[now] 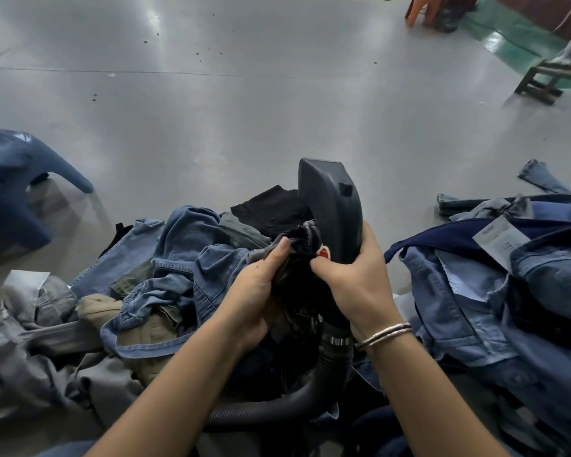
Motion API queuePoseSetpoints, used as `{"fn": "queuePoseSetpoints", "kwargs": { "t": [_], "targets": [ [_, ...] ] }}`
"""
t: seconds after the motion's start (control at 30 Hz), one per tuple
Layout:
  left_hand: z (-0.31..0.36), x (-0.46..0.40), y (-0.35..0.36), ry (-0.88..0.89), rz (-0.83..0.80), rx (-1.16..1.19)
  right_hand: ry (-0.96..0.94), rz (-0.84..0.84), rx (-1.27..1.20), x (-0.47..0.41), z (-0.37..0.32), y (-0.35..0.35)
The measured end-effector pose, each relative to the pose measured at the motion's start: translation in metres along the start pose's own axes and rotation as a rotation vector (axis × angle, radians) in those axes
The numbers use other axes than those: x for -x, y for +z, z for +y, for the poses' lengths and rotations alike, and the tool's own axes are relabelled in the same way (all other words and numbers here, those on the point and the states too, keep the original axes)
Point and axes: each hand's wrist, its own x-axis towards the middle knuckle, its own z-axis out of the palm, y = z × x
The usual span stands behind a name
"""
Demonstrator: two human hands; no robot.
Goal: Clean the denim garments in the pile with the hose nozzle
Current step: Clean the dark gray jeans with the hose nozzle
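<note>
The left hand (261, 288) pinches a fold of the dark garment (297, 258); the right hand (353, 282) wraps the hose nozzle (330, 206), holding fabric against it. Both grips are closed on their loads. Denim looks soft, floppy, moderately heavy: best gathered at a seam or hem. The nozzle is rigid, tethered by its ribbed hose (297, 400). The denim pile (178, 258) crowds the near floor (244, 110); open room lies toward the far edge

Garment workshop, denim piles (495, 275) on grey concrete floor (211, 103), plastic stools (17, 179), tagged stock
</note>
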Motion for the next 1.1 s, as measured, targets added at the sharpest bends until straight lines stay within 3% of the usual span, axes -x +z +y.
{"fn": "queuePoseSetpoints", "kwargs": {
  "t": [0.17, 0.27, 0.33, 0.47, 0.6, 0.77, 0.93, 1.1],
  "targets": [
    [-0.004, -0.003, 0.006, 0.411, 0.327, -0.271, -0.046, 0.005, -0.026, 0.001, -0.004, -0.001],
    [-0.002, -0.002, 0.008, 0.443, 0.373, -0.189, -0.074, -0.012, -0.017, 0.002, -0.007, 0.001],
    [0.001, -0.002, 0.005, 0.342, 0.31, -0.087, -0.079, -0.005, -0.02, 0.002, -0.006, 0.002],
    [0.003, 0.006, 0.003, -0.017, -0.107, 0.135, -0.012, 0.056, -0.09, -0.007, -0.008, -0.001],
    [-0.001, 0.005, -0.002, -0.066, -0.212, 0.259, 0.048, -0.018, -0.152, -0.005, -0.008, -0.001],
    [0.001, -0.002, -0.006, 0.04, -0.082, 0.162, 0.078, -0.129, -0.121, -0.001, -0.007, 0.0],
    [0.015, -0.011, -0.018, 0.239, 0.195, -0.011, 0.128, -0.174, -0.128, 0.008, -0.013, -0.022],
    [0.023, -0.016, -0.033, 0.382, 0.297, -0.109, 0.232, -0.459, -0.099, 0.025, -0.014, -0.04]
  ]
}}
